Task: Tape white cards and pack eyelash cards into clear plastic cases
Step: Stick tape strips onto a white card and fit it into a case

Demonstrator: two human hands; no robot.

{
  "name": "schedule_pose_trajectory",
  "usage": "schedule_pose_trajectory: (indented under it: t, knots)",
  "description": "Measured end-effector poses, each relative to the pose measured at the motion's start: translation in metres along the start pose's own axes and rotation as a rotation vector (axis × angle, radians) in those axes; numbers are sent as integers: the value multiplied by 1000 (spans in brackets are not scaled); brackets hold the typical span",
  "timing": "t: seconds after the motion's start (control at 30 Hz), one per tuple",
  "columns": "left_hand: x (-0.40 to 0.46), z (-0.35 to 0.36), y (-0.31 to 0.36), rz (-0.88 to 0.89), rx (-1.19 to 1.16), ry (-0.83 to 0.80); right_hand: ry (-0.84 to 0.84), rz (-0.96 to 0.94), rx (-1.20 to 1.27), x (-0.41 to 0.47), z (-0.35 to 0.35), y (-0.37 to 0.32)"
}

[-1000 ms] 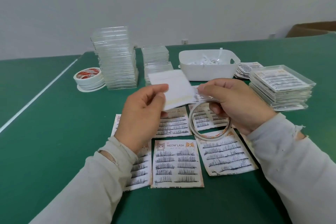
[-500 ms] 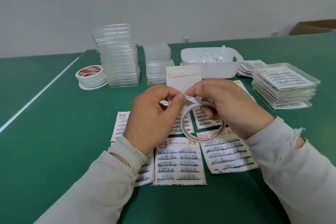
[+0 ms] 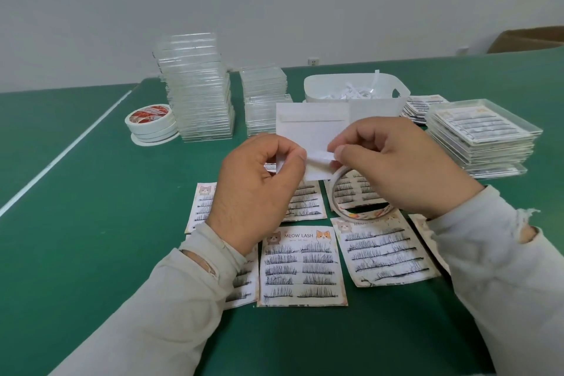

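the white card (image 3: 311, 128) is held upright above the spread of eyelash cards (image 3: 302, 265) on the green tabletop (image 3: 91, 223), just in front of the white bin (image 3: 375, 104). the left hand (image 3: 256, 189) has its fingers curled, pinching the card's lower left edge. the right hand (image 3: 393, 168) pinches the free end of a tape strip (image 3: 320, 156) against the card's lower part, while the tape roll (image 3: 360, 207) hangs below that hand, just above the eyelash cards.

one strip already sits across the card near its top edge, so this looks like the second strip going on. to do it well, i'd keep the strip parallel to the card's bottom edge, pull it taut from the roll before pressing, then smooth it from one end across so no wrinkle forms. the left pinch should stay off the strip's path. the empty clear cases (image 3: 198, 85) stand left of the bin, filled cases (image 3: 482, 134) to its right, spare tape rolls (image 3: 151, 122) further left.
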State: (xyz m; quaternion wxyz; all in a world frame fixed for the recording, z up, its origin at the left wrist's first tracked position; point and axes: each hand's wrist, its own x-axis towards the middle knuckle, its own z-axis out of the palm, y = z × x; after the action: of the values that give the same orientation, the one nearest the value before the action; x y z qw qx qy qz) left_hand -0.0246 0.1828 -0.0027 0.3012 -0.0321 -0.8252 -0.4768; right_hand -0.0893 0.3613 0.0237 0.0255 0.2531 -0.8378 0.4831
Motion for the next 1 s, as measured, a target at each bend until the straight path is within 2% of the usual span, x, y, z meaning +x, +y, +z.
schedule_pose_trajectory:
  t: [0.13,0.23,0.3,0.43,0.8,1.0]
  knots:
    - [1,-2,-2,7,-21,9,-75,37,78,-1,-3,-2]
    - [5,-7,-5,-84,-99,16,-71,56,192,-1,-10,-1]
    - [7,-11,-9,-164,-152,-59,-65,73,268,-1,-14,0]
    - [6,-12,-11,-183,-125,-203,-96,98,330,-2,-12,0]
    - [5,-6,-13,-159,-140,-184,-127,26,161,-3,-4,2]
    - [5,-6,-14,-124,-136,-246,-189,0,70,-6,-4,-2]
